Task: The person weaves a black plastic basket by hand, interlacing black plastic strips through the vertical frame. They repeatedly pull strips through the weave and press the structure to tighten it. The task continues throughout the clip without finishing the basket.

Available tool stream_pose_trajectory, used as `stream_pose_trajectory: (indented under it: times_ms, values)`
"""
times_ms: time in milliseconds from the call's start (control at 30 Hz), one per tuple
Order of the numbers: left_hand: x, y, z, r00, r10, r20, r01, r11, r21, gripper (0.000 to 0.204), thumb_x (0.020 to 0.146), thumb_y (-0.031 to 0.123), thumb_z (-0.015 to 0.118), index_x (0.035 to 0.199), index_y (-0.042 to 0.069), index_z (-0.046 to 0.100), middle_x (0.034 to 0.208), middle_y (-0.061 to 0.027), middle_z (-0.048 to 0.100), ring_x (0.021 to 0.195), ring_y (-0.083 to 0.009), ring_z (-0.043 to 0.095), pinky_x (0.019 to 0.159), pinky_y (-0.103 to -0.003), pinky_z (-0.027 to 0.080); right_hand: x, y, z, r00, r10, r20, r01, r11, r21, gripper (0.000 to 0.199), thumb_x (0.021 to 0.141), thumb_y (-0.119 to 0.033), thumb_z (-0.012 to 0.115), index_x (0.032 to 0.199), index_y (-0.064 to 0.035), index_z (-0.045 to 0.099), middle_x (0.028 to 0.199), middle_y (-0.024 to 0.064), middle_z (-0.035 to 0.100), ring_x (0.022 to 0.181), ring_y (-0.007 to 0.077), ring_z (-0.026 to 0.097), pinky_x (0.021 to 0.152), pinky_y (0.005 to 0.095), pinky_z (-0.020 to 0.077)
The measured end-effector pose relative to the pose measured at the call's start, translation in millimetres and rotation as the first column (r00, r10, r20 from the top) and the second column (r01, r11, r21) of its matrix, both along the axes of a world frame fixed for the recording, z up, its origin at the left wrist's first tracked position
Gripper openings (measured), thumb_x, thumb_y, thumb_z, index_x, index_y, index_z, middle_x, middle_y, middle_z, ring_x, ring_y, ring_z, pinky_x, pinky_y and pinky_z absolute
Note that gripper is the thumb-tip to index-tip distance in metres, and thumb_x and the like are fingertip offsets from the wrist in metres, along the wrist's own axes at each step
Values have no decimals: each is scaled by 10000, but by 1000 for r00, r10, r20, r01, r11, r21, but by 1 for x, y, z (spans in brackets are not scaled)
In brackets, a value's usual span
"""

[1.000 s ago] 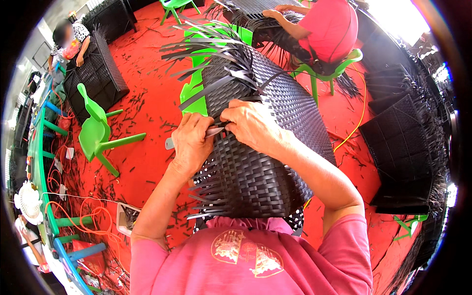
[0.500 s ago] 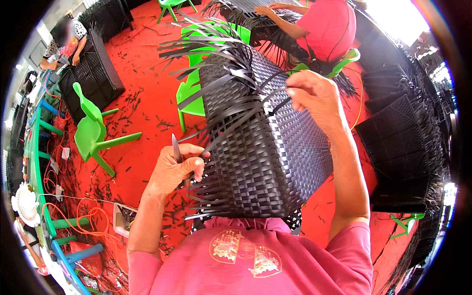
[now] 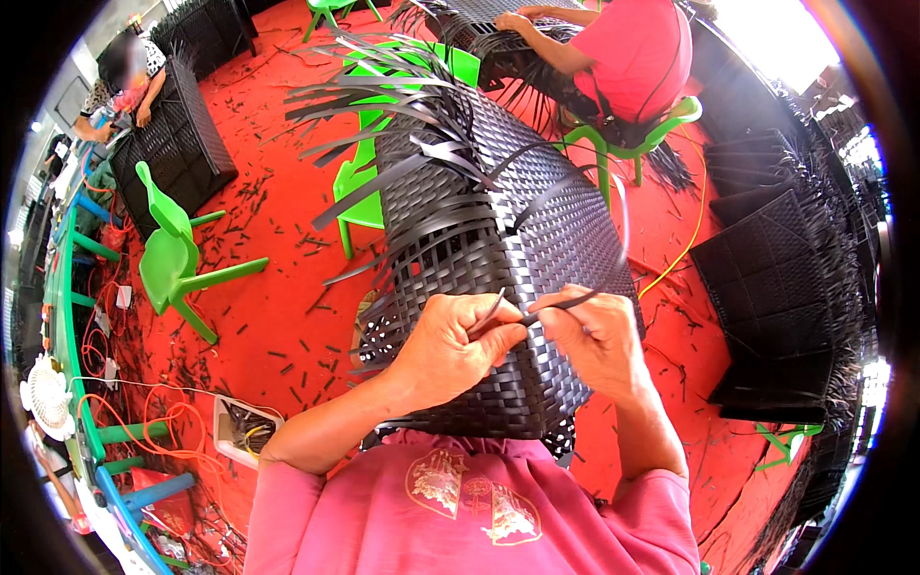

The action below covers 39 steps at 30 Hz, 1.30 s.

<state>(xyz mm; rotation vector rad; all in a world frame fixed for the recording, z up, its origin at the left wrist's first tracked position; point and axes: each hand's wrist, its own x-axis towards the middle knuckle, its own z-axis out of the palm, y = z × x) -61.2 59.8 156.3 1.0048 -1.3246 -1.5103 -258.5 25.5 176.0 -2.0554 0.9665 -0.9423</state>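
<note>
A large black woven basket-like piece (image 3: 489, 383) stands tilted in front of me, with its corner edge towards me. Long loose black plastic strips (image 3: 393, 177) fan out from its upper left side. Over the near corner, my left hand (image 3: 455, 345) and my right hand (image 3: 596, 337) meet, their fingers closed on a black strip (image 3: 565, 301) that bridges them. The strip's other part loops up beyond my right hand. A narrow dark tip (image 3: 495, 305), like that of a pointed tool, sticks out of my left hand; the rest is hidden.
Green chairs stand at left (image 3: 172, 259) and behind the weave (image 3: 359, 192). A co-worker in pink (image 3: 637, 57) sits far right, another person (image 3: 125, 81) far left. A white bin (image 3: 230, 436) holds scraps. Black woven panels (image 3: 767, 278) line the right; cut strips litter the red floor.
Both hands have come together at the near corner: the left moved right, the right moved down towards me. The strip pulled between them is now short, with a loop rising beyond the right hand.
</note>
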Motion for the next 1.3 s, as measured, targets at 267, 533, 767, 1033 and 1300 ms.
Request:
stream_pose_trajectory:
  times_ms: [267,533,767,1033,1300]
  values:
    - [34,17,-14,989,-79,125,42,962,270,105,904,61,584,924,-30,633,675,-17,593,594,-67,542,540,-228,462,-71,-39,-5,706,-474,527,234,858,457,322,976,-269,519,888,19,632,618,30,552,477,94,470,456,238,375]
    - [18,8,-11,913,139,382,-41,967,-253,40,857,-1,613,866,-19,647,649,-37,612,584,-75,545,535,-242,441,1,29,20,989,-58,-138,-6,907,-421,263,742,-66,753,987,-15,673,985,144,665,757,266,673,630,326,539]
    - [17,12,-13,861,201,467,38,891,-453,109,824,28,652,924,-15,656,787,-142,649,665,-255,635,593,-310,488,-13,2,6,972,-87,-216,35,971,-235,61,785,3,653,839,-26,656,797,103,623,696,261,634,620,350,529]
    - [41,12,-12,727,352,590,-54,885,-462,104,813,81,674,857,-6,640,752,-123,630,667,-250,620,608,-317,472,-39,-8,3,809,-407,-424,236,886,-399,83,778,-47,677,855,-22,657,875,84,624,693,240,615,588,329,482]
    - [16,1,-6,903,240,357,-24,857,-515,67,803,46,697,852,20,659,725,-112,637,623,-245,620,565,-304,473,25,5,17,936,-68,-346,-162,790,-591,148,748,-65,689,888,-52,645,845,44,614,680,228,602,556,358,477]
